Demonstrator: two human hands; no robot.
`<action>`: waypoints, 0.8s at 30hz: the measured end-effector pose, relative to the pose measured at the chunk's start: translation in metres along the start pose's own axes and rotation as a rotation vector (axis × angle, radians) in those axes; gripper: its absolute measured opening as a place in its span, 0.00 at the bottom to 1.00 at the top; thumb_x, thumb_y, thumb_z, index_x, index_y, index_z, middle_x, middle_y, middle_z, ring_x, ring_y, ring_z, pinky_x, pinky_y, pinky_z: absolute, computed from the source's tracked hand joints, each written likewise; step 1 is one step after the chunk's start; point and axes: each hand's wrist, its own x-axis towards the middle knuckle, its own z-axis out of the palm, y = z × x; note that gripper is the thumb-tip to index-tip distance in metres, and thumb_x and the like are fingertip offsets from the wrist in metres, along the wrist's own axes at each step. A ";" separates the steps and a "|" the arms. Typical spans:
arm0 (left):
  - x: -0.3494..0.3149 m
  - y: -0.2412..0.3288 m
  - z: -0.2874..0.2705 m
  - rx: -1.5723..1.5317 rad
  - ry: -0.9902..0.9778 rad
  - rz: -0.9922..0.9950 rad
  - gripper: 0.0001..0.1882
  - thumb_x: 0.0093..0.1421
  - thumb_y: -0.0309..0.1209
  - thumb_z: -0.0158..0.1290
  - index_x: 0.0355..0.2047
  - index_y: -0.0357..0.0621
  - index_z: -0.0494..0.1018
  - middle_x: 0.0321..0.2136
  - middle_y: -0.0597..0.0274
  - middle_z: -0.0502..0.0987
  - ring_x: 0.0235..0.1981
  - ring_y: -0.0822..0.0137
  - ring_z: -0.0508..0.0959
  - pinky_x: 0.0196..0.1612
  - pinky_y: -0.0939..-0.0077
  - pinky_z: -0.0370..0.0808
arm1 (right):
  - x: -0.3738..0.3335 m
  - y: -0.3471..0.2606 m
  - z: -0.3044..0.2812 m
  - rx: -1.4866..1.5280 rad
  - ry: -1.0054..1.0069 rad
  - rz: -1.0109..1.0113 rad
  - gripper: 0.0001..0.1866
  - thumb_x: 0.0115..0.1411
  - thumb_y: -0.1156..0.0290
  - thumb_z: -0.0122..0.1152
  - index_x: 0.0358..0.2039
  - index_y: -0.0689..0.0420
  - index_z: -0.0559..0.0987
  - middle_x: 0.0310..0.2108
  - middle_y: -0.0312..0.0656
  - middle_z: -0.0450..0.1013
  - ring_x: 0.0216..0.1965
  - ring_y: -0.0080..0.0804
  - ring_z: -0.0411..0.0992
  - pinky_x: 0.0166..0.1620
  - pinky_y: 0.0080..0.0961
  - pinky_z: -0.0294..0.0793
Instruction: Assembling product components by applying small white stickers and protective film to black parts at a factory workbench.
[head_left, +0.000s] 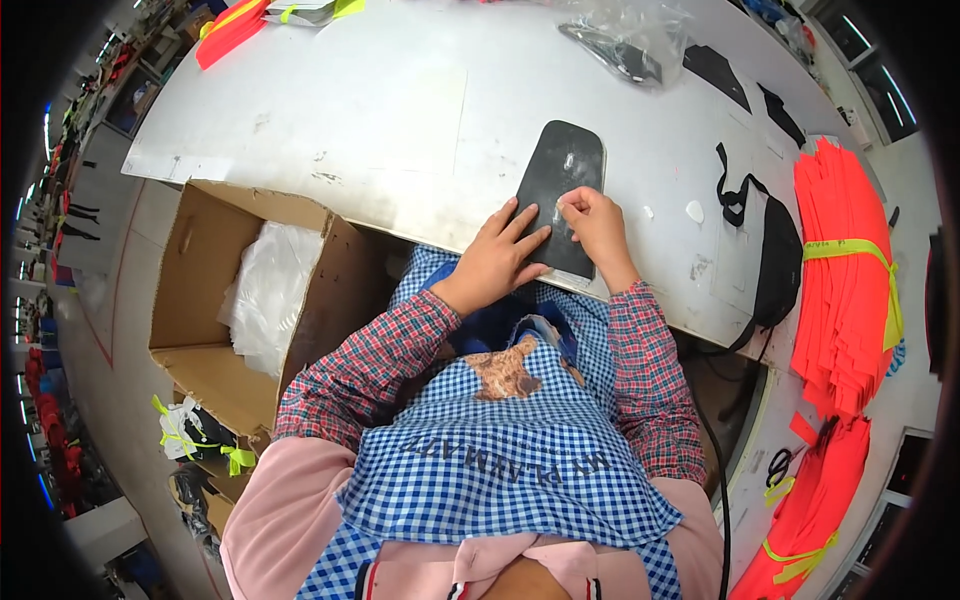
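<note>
A dark, flat panel (562, 150) with rounded far corners lies on the white table in front of me. My left hand (492, 260) rests at the panel's left side, its fingers stretched out and the tips on the dark surface. Over the right half of the panel, my right hand (600, 232) is closed in a pinch of thumb and forefinger. Something small and pale shows at its fingertips, too small to name. Light marks show on the panel near its far end.
An open cardboard box (325, 290) holding clear plastic bags (275, 290) stands at left. On the white table (400, 120), a black strapped pouch (778, 265) lies at right beside bundled red-orange fabric (845, 280). A plastic-wrapped dark piece (615, 52) lies at the back; scissors (779, 466) sit lower right.
</note>
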 end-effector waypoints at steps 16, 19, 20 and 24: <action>0.001 0.000 0.004 0.004 -0.009 -0.001 0.29 0.57 0.42 0.60 0.57 0.45 0.72 0.62 0.46 0.65 0.65 0.42 0.59 0.65 0.55 0.61 | 0.000 0.006 0.001 -0.136 0.035 0.047 0.08 0.54 0.69 0.62 0.29 0.61 0.81 0.24 0.47 0.79 0.28 0.38 0.79 0.34 0.30 0.77; 0.002 -0.002 0.002 0.002 0.009 0.004 0.29 0.56 0.42 0.60 0.56 0.44 0.72 0.61 0.45 0.65 0.64 0.42 0.60 0.65 0.55 0.61 | 0.002 0.007 0.007 -0.148 0.105 0.008 0.09 0.53 0.68 0.62 0.29 0.60 0.82 0.25 0.47 0.79 0.28 0.38 0.79 0.35 0.32 0.77; 0.002 -0.005 0.000 0.015 0.011 -0.002 0.29 0.56 0.42 0.60 0.56 0.44 0.72 0.61 0.45 0.65 0.64 0.42 0.60 0.65 0.55 0.61 | 0.005 0.007 0.010 -0.204 0.118 -0.033 0.09 0.53 0.67 0.62 0.29 0.60 0.82 0.25 0.47 0.79 0.28 0.39 0.79 0.35 0.32 0.77; 0.008 -0.008 0.002 -0.080 0.046 0.066 0.29 0.53 0.39 0.60 0.54 0.42 0.71 0.57 0.41 0.67 0.60 0.42 0.65 0.66 0.53 0.59 | 0.011 0.020 0.002 -0.251 0.039 -0.103 0.10 0.51 0.66 0.63 0.28 0.59 0.81 0.26 0.49 0.78 0.29 0.43 0.78 0.35 0.35 0.76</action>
